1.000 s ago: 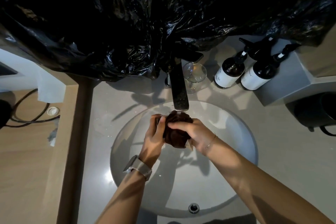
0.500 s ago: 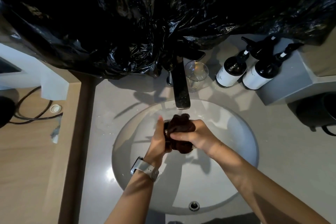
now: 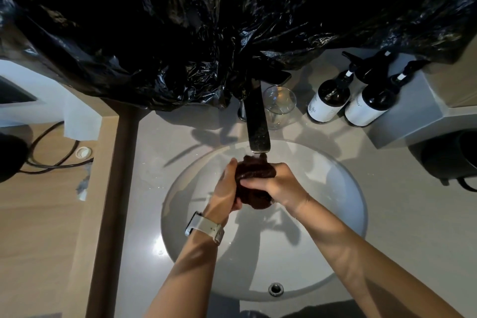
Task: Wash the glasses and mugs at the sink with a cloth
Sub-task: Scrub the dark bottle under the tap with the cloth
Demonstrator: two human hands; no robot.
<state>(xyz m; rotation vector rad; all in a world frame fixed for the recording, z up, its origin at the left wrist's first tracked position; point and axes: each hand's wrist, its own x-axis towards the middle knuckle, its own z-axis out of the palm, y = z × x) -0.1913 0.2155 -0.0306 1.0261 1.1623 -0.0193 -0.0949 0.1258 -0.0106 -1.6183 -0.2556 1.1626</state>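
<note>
Under the faucet [image 3: 258, 124], crumpled dark cloth [image 3: 254, 186]

one glass [image 3: 279, 104], two bottles [image 3: 327, 104], one cloth [image 3: 254, 183]

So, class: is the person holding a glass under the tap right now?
No: both hands, left and right, grip a dark cloth under the tap; the glass stands untouched beside it.

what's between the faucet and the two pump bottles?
A clear glass stands on the counter, just right of the faucet and left of the pump bottles. Head view.
</note>
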